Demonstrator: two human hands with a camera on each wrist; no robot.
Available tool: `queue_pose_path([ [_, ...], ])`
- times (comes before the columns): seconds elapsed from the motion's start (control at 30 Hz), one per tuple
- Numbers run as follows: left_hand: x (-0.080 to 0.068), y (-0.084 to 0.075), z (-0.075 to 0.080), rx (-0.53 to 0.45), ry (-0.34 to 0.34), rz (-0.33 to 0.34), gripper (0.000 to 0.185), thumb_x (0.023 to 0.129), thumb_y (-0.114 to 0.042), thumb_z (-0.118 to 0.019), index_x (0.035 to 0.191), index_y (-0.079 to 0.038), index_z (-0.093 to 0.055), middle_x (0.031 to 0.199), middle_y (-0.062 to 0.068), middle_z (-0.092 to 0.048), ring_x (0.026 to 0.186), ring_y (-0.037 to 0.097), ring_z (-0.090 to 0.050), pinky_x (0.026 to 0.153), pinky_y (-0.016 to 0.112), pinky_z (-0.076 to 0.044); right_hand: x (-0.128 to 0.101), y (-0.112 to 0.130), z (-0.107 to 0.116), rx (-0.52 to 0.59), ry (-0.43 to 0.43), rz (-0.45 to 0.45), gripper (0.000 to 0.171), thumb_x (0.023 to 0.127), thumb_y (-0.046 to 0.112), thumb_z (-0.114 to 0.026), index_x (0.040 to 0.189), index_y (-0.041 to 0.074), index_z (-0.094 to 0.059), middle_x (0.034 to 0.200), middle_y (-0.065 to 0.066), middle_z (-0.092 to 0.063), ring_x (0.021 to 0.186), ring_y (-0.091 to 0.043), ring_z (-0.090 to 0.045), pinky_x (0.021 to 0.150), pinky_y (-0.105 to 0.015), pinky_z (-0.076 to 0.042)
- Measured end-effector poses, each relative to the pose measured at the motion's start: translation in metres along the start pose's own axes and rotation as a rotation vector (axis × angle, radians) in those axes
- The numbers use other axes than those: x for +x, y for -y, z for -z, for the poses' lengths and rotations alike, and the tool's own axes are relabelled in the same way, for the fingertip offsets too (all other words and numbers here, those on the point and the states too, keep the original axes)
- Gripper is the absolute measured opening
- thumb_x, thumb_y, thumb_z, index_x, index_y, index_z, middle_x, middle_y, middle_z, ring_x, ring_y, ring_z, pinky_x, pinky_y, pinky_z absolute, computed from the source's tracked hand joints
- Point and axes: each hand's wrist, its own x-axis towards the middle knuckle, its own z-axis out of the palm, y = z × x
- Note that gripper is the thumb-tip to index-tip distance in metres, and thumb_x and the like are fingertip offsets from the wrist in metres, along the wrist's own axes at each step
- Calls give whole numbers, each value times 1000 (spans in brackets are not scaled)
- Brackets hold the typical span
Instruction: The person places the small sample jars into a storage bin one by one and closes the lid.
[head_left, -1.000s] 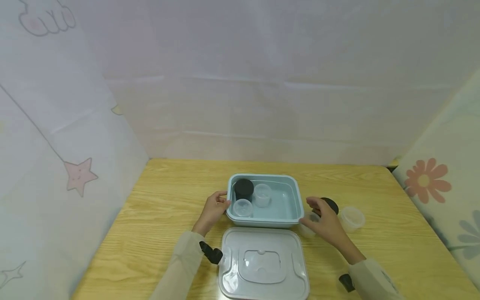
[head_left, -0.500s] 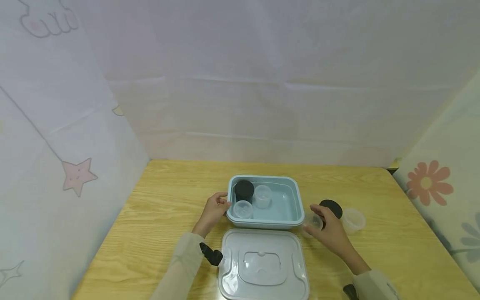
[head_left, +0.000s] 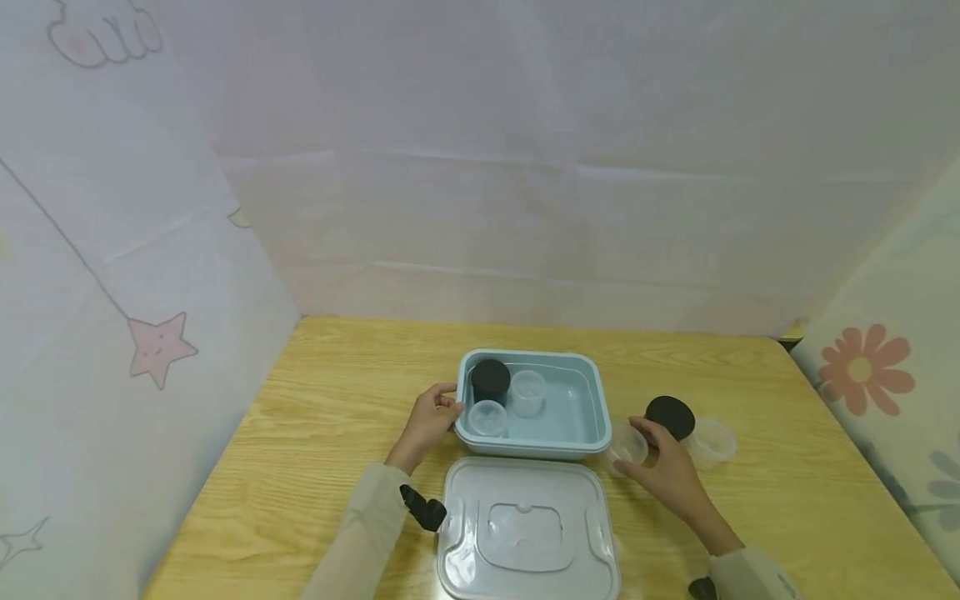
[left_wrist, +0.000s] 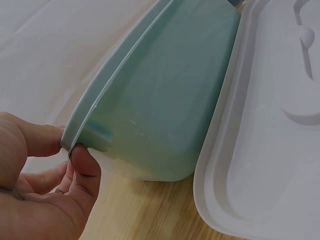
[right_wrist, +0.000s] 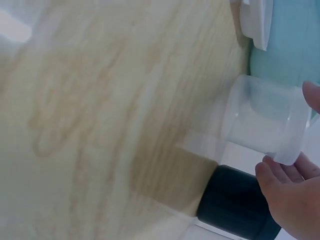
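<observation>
A pale blue-green box [head_left: 592, 400] stands mid-table. Inside it are a black jar [head_left: 490, 379] and two small clear cups [head_left: 527, 392]. My left hand [head_left: 448, 407] pinches the box's left rim; in the left wrist view the thumb and fingers [left_wrist: 82, 160] clamp that rim [left_wrist: 100, 107]. Just right of the box, my right hand [head_left: 636, 448] holds a third clear cup [head_left: 628, 442], tilted. The right wrist view shows that cup [right_wrist: 265, 120] between my thumb and fingers [right_wrist: 280, 172].
A second black jar [head_left: 670, 415] and another clear cup [head_left: 714, 442] sit on the table behind my right hand. The box's translucent lid [head_left: 525, 529] lies flat in front of the box. White sheets wall the wooden table [head_left: 337, 392] on three sides.
My right hand has come down from above the clear cup beside the box and taken hold of it, tipping it. The left hand has stayed on the rim.
</observation>
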Motion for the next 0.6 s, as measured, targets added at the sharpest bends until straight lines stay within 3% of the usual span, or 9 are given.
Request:
queue_pose_path([
  [0.13, 0, 1, 0, -12, 3, -6, 40, 94, -6, -56, 133, 0, -49, 92, 8, -52, 73, 13, -54, 67, 29, -53, 1, -2, -1, 38, 59, -63, 74, 78, 23, -78, 135, -6, -42, 136, -31, -46, 125, -48, -42, 99, -61, -36],
  [0.27, -3, 1, -1, -15, 10, -6, 40, 94, -6, -56, 133, 1, -49, 92, 8, -52, 73, 13, -54, 68, 31, -53, -3, -4, -1, 60, 60, -77, 74, 77, 21, -79, 135, -5, -42, 136, -31, -46, 126, -49, -42, 99, -60, -37],
  [0.37, -5, -4, 0, -19, 12, -8, 40, 94, -6, -55, 133, 0, -49, 92, 8, -52, 73, 13, -54, 68, 29, -53, -2, -4, 0, 55, 37, -66, 72, 77, 20, -79, 134, -3, -43, 135, -28, -48, 125, -45, -44, 99, -38, -43],
  [0.47, -6, -12, 2, -27, 8, -12, 40, 95, -7, -55, 133, -2, -49, 93, 8, -52, 75, 13, -55, 67, 26, -53, 1, -2, 1, 73, 14, -60, 70, 77, 20, -79, 134, -1, -44, 135, -26, -47, 126, -42, -44, 93, -10, -35],
  [0.6, -9, -21, 5, -20, 2, -16, 40, 95, -8, -55, 134, -3, -50, 94, 8, -52, 75, 14, -54, 67, 26, -52, 0, 1, 4, 122, 9, -52, 69, 79, 17, -77, 135, -2, -42, 138, -27, -43, 125, -43, -43, 84, 3, -26],
])
